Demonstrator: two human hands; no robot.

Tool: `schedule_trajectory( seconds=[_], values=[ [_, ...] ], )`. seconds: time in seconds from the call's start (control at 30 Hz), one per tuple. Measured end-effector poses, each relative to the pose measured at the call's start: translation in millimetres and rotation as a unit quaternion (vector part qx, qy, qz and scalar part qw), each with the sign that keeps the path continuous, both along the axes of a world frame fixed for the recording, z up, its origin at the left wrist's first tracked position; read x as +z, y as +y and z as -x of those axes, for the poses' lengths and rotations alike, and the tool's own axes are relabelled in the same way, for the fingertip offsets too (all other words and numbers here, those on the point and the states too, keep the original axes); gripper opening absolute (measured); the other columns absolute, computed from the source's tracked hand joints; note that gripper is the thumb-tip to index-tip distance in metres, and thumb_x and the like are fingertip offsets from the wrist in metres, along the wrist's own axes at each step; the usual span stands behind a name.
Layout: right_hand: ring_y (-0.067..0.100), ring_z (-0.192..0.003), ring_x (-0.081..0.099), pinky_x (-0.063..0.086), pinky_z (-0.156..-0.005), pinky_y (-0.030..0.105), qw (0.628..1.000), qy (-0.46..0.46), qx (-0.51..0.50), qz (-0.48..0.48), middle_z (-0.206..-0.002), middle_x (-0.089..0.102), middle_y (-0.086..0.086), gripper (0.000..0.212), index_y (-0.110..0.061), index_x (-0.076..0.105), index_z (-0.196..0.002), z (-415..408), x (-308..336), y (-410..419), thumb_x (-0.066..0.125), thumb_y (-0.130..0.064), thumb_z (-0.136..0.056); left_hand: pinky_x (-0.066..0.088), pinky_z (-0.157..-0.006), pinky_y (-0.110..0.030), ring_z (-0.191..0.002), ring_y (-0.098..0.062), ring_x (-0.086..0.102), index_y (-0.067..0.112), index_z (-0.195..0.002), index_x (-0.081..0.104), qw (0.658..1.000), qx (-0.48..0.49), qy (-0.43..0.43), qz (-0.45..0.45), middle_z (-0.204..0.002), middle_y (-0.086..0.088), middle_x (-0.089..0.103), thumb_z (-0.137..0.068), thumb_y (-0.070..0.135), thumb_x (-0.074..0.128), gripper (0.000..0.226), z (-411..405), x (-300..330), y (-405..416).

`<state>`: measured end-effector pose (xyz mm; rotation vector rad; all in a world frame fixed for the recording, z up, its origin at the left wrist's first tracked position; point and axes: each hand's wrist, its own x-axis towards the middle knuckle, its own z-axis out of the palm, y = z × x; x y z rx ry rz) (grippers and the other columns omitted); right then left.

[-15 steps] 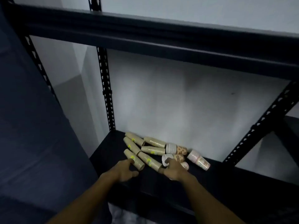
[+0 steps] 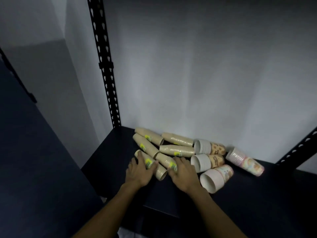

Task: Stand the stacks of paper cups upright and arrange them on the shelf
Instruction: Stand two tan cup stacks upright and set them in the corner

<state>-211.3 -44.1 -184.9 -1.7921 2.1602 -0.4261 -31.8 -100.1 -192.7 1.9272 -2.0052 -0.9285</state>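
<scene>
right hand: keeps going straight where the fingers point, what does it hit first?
The right hand already rests on a lying kraft cup stack. Straight on, up and left, it likely meets the next kraft stack first, though depth is hard to judge.

Nine stacks of paper cups lie on their sides on the dark shelf, clustered against the pale back wall. Five are long tan kraft-paper stacks with yellow-green labels: the back-left stack, the one just in front of it, the back-middle stack, the middle stack, and two front stacks partly under the hands. To their right lie two white-rimmed stacks with brown patterned cups, a pinkish printed stack in front, and another pinkish printed stack farthest right.
</scene>
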Motion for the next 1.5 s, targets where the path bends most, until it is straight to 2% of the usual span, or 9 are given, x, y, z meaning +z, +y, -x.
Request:
schedule_trajectory(
  seconds=[0.2, 0.4, 0.6, 0.8, 0.97, 1.07, 1.17, 1.3, 1.5],
  values=[
    [0.025, -0.102, 0.066, 0.045, -0.082, 0.042, 0.963, 0.149, -0.057, 0.216, -0.115, 0.07, 0.003, 0.045, -0.017, 0.064, -0.13, -2.6, -85.2, -24.6, 0.047, -0.042, -0.096, -0.002, -0.125, -0.045, -0.156, -0.029, 0.0, 0.029, -0.16, -0.003, 0.983, 0.053, 0.047, 0.171, -0.169, -0.012, 0.008, -0.089, 0.08, 0.025, 0.092, 20.5, -72.1, -13.4],
    [0.024, -0.077, 0.073, 0.049, -0.061, 0.033, 0.935, 0.153, -0.071, 0.311, -0.097, 0.078, -0.001, 0.038, -0.02, 0.076, -0.114, -4.7, -88.8, -18.1, 0.073, -0.047, -0.088, -0.007, -0.124, -0.048, -0.156, -0.03, -0.006, 0.033, -0.159, -0.009, 0.981, 0.006, 0.054, 0.186, -0.17, -0.005, 0.005, -0.088, 0.08, 0.024, 0.091, 13.6, -89.0, -21.8],
    [0.019, -0.106, 0.068, 0.042, -0.071, 0.031, 0.966, 0.057, -0.104, 0.229, -0.114, 0.075, -0.008, 0.052, -0.04, 0.064, -0.131, -7.0, -73.7, -9.7, 0.048, -0.069, -0.091, -0.007, -0.125, -0.047, -0.156, -0.03, -0.007, 0.038, -0.159, -0.008, 0.981, -0.008, 0.074, 0.179, -0.17, -0.001, 0.008, -0.089, 0.079, 0.026, 0.088, 9.6, -88.8, -22.9],
    [0.025, -0.111, 0.065, 0.049, -0.085, 0.038, 0.974, 0.023, -0.086, 0.209, -0.116, 0.074, -0.003, 0.044, -0.036, 0.063, -0.133, -3.3, -77.2, -5.9, 0.041, -0.056, -0.1, -0.004, -0.124, -0.047, -0.156, -0.026, 0.005, 0.03, -0.161, -0.002, 0.978, -0.012, 0.104, 0.183, -0.168, -0.004, 0.018, -0.091, 0.076, 0.033, 0.09, 5.8, -87.3, -18.3],
    [0.018, -0.101, 0.067, 0.053, -0.085, 0.039, 0.958, -0.113, -0.066, 0.253, -0.104, 0.076, -0.005, 0.031, -0.027, 0.073, -0.116, 1.5, -83.0, 4.8, 0.05, -0.041, -0.1, 0.031, -0.116, -0.05, -0.141, -0.03, 0.039, 0.025, -0.14, 0.044, 0.97, 0.03, 0.178, 0.16, -0.14, 0.0, 0.057, -0.08, 0.081, 0.05, 0.082, -2.2, -80.3, 4.2],
    [0.002, -0.084, 0.064, 0.049, -0.075, 0.029, 0.935, -0.214, -0.052, 0.277, -0.085, 0.073, -0.014, 0.025, -0.027, 0.075, -0.099, 3.2, -84.1, 14.1, 0.053, -0.039, -0.101, 0.043, -0.101, -0.043, -0.131, -0.025, 0.048, 0.03, -0.132, 0.052, 0.968, 0.011, 0.188, 0.167, -0.13, 0.008, 0.062, -0.076, 0.083, 0.053, 0.078, -6.7, -81.7, 18.5],
    [-0.003, -0.07, 0.056, 0.043, -0.067, 0.022, 0.913, -0.309, -0.027, 0.266, -0.071, 0.064, -0.013, 0.031, -0.024, 0.071, -0.086, -2.1, -85.3, 20.8, 0.051, -0.041, -0.103, 0.045, -0.101, -0.039, -0.121, -0.012, 0.057, 0.036, -0.132, 0.055, 0.956, -0.023, 0.213, 0.198, -0.121, 0.021, 0.065, -0.08, 0.075, 0.061, 0.065, -8.6, -79.5, 25.9],
    [0.025, -0.085, 0.067, 0.052, -0.081, 0.045, 0.901, -0.356, 0.011, 0.247, -0.087, 0.072, 0.004, 0.051, -0.018, 0.069, -0.094, -6.1, -90.9, 19.9, 0.039, -0.058, -0.102, 0.05, -0.098, -0.03, -0.101, 0.009, 0.065, 0.041, -0.132, 0.056, 0.931, -0.059, 0.319, 0.166, -0.109, 0.035, 0.066, -0.081, 0.056, 0.074, 0.056, -8.4, -74.0, 24.9],
    [0.015, -0.109, 0.07, 0.054, -0.096, 0.037, 0.872, -0.437, 0.034, 0.218, -0.112, 0.076, -0.001, 0.037, -0.022, 0.067, -0.121, -4.7, -83.9, 10.8, 0.049, -0.047, -0.102, 0.056, -0.089, -0.021, -0.106, -0.004, 0.071, 0.018, -0.15, 0.041, 0.871, -0.079, 0.473, 0.105, -0.137, 0.011, 0.062, -0.086, 0.017, 0.079, 0.074, -10.1, -69.4, 17.6]
  ],
)
